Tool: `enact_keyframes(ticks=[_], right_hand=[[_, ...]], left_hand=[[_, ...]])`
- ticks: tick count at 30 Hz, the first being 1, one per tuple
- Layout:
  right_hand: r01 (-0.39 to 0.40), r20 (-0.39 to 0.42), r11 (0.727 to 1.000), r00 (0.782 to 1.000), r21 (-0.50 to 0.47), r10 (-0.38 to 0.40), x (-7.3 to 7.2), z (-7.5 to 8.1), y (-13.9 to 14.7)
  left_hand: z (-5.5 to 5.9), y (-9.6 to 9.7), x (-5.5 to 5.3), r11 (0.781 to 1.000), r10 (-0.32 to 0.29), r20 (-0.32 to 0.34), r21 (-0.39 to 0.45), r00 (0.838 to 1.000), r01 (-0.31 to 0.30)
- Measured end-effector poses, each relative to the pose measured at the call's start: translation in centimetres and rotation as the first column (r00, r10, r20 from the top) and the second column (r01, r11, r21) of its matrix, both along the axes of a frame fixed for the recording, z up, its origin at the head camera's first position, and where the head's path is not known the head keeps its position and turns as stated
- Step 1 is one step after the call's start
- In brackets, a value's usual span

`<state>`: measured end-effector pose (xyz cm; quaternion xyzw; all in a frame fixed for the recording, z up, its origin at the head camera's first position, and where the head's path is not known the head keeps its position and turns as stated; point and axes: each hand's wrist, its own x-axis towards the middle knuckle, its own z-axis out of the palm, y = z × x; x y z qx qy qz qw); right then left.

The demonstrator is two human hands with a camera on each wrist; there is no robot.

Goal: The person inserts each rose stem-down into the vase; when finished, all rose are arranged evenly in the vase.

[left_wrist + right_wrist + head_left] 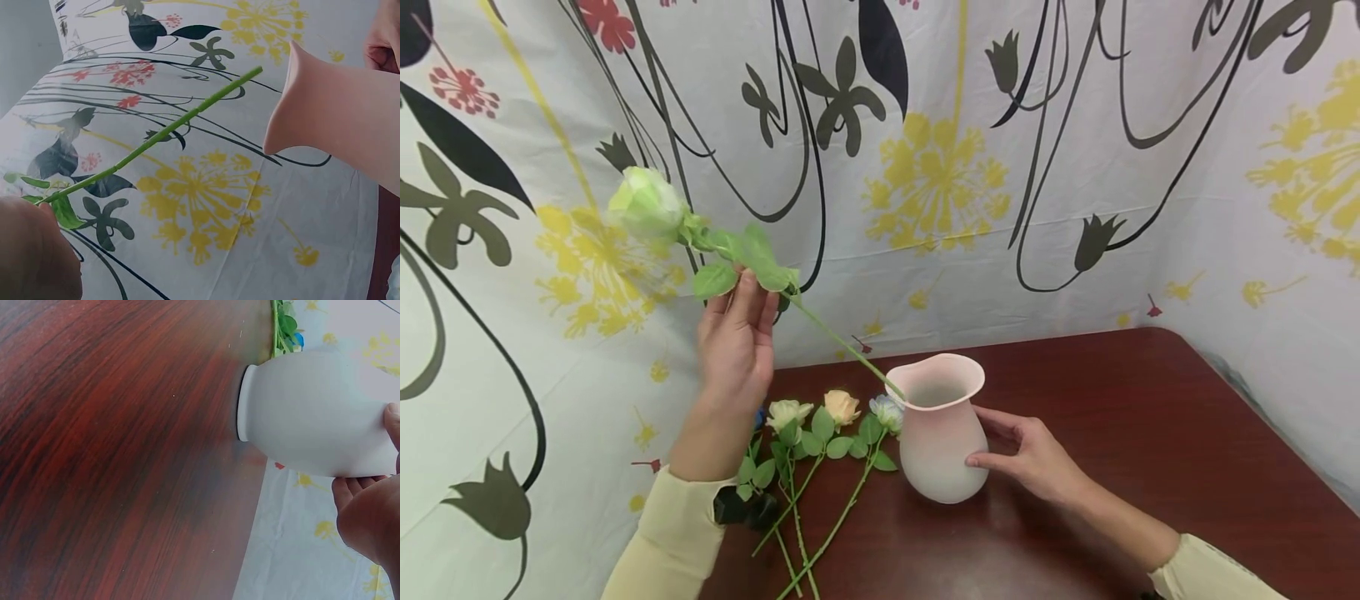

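Note:
My left hand [737,350] is raised at the left and pinches the stem of a pale green-white artificial rose [647,204] just below its leaves. The bloom points up and left, and the stem [156,136] slants down toward the vase [943,458]. In the left wrist view, the stem's cut end stands a short gap outside the vase's flared mouth. Pink at the top and white below, the vase stands upright on the table. My right hand [1037,458] holds it from the right, with the thumb on the front and fingers [350,487] behind.
Several more artificial roses lie left of the vase: a cream one [788,414], a peach one [841,407], a pale blue one [887,412], and a dark blue one partly hidden by my left wrist. Patterned cloth [940,275] hangs behind the dark red wooden table [1097,400].

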<state>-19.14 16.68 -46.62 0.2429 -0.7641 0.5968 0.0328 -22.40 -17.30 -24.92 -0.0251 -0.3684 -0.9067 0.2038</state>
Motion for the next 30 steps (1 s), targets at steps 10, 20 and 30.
enact_keyframes(ticks=[10,20,30], right_hand=[[-0.001,0.018,1.0,1.0,-0.004,0.001,0.2,0.1,0.0],[-0.006,0.016,1.0,1.0,-0.003,0.006,0.2,0.2,0.0],[0.006,0.016,1.0,1.0,0.009,-0.006,0.3,0.2,-0.1]], left_hand=[[-1.5,3.0,0.2,0.965,0.038,-0.169,-0.248,0.985,-0.079],[-3.8,5.4,0.4,0.871,-0.034,-0.318,-0.475,0.948,-0.128],[-5.7,7.0,0.7,0.689,-0.098,-0.501,-0.658,0.86,-0.305]])
